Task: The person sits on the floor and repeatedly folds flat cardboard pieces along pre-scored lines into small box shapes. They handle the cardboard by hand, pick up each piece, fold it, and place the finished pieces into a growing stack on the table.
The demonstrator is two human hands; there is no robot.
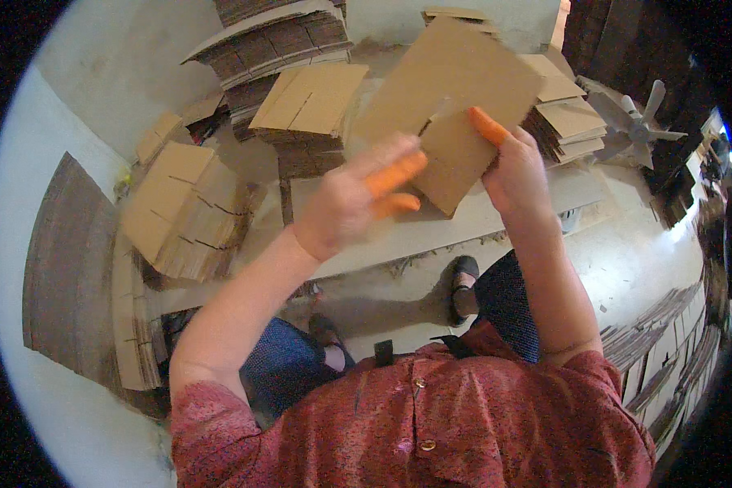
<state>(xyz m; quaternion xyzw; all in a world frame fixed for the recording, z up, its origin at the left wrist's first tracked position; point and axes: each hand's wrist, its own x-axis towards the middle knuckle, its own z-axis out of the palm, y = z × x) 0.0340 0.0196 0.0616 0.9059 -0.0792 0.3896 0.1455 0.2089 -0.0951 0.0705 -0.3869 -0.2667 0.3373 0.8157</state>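
A brown cardboard sheet (464, 69) with a slit near its middle is held tilted above the white table (301, 244). Its lower panel (455, 167) hangs toward me. My right hand (516, 175) grips the sheet's right side, an orange-covered thumb lying on its face. At the left edge, my left hand (346, 199) is smeared by motion. Its orange-covered fingers stretch out apart, and no thing shows gripped in them. Whether they touch the sheet is unclear.
Slotted cardboard stacks stand on the left (171, 207), behind the table's left part (309, 98) and at right (565, 122). A taller pile (276, 41) rises behind. A pale-bladed fan (638, 128) stands far right. More cardboard (667, 350) lies at lower right.
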